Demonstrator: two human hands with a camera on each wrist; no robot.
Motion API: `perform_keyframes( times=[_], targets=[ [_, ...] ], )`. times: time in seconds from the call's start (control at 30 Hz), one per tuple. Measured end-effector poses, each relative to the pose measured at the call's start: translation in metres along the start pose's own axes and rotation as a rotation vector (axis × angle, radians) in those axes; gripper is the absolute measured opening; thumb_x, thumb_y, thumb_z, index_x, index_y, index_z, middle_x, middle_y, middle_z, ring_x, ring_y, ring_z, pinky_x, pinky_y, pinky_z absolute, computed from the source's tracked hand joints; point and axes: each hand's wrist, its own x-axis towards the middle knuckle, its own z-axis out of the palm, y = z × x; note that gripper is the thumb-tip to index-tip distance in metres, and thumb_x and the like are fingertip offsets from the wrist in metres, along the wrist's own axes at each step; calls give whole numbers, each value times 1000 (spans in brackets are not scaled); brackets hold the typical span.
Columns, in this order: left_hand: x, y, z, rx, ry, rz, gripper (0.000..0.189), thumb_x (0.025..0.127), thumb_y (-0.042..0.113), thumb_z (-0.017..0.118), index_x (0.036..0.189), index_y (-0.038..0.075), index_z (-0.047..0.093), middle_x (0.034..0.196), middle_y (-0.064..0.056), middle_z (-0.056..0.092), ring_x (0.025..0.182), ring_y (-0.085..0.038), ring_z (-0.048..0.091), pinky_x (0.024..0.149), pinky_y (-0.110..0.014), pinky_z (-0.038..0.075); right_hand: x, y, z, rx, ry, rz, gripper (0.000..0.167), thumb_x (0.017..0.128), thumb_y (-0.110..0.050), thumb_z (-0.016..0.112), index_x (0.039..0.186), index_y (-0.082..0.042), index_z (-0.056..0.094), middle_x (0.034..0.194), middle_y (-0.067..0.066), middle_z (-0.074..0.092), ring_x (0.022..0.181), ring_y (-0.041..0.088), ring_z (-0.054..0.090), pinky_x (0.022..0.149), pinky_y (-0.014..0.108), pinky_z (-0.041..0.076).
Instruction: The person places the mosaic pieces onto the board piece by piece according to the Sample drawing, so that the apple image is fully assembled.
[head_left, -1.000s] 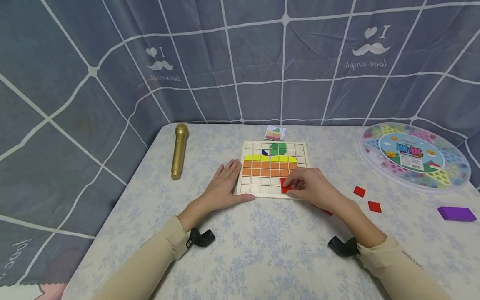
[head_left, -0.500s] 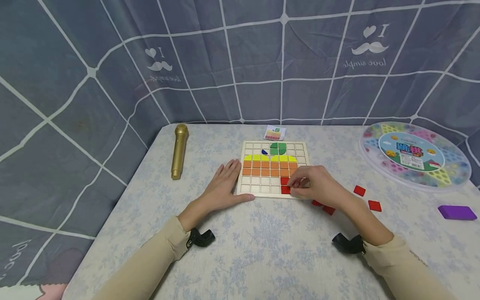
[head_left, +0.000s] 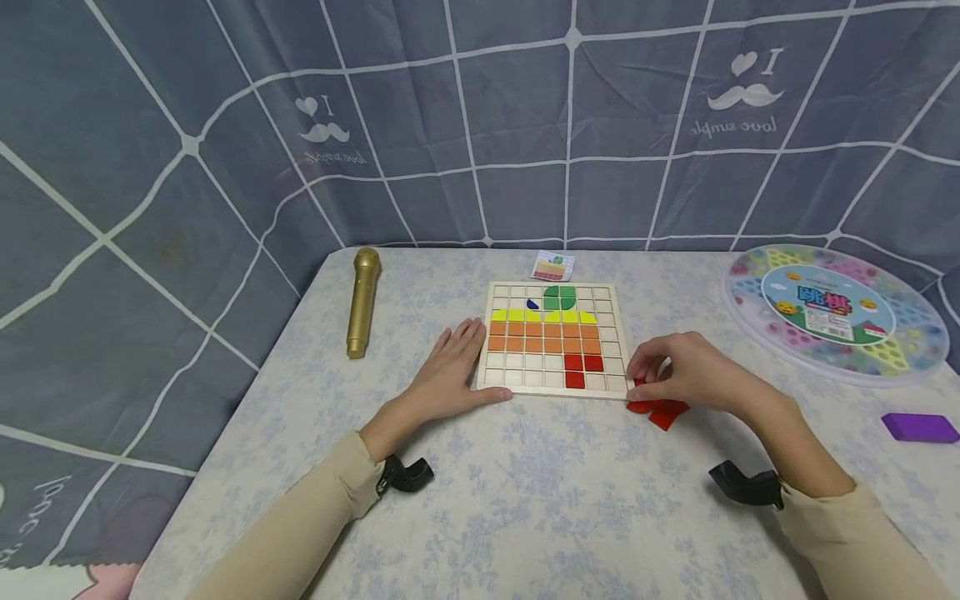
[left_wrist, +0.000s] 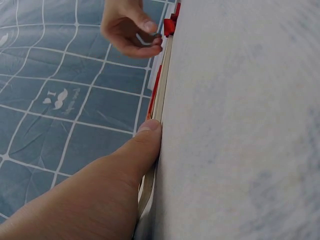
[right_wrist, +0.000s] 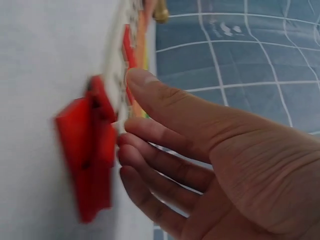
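A square wooden grid board [head_left: 522, 379] lies on the table with green, blue, yellow and orange pieces in its cells. Three red square tiles [head_left: 574, 380] sit in its lower right part. My left hand [head_left: 447, 375] rests along the board's left edge, its thumb touching the near edge. Just off the lower right corner, my right hand [head_left: 686, 371] hovers over loose red tiles [head_left: 664, 414]. In the right wrist view its thumb and bent fingers [right_wrist: 165, 175] are apart, with nothing visible between them. The right forearm or hand hides part of the table behind it.
A small picture card [head_left: 552, 266] lies behind the board. A gold microphone-shaped object [head_left: 363, 304] is at left. A round, clear game box [head_left: 832, 312] stands at far right, with a purple block [head_left: 920, 427] nearer. A grid-patterned curtain [head_left: 517, 125] hangs behind the table.
My right hand has moved right, off the board to the loose red tiles. The three red tiles on the board are now uncovered. My left hand stays in place.
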Motion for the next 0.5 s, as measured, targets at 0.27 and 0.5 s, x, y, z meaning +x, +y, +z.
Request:
perform_keyframes(
  times=[0.27, 0.5],
  targets=[
    [1, -1, -1, 0, 11, 7, 118, 91, 68, 70, 167, -3, 13, 176, -18, 12, 166, -29, 6, 135, -50, 4, -19, 4, 16, -51, 123, -50, 38, 74, -34, 98, 99, -16, 75, 86, -7, 64, 80, 12, 57, 67, 24, 52],
    [0, -1, 1, -2, 5, 4, 118, 91, 68, 70, 168, -2, 12, 177, -17, 10, 166, -28, 4, 135, -49, 2, -21, 2, 22, -62, 119, -66, 25, 79, -19, 95, 94, -21, 74, 81, -10, 61, 74, 11, 54, 63, 24, 49]
  ],
)
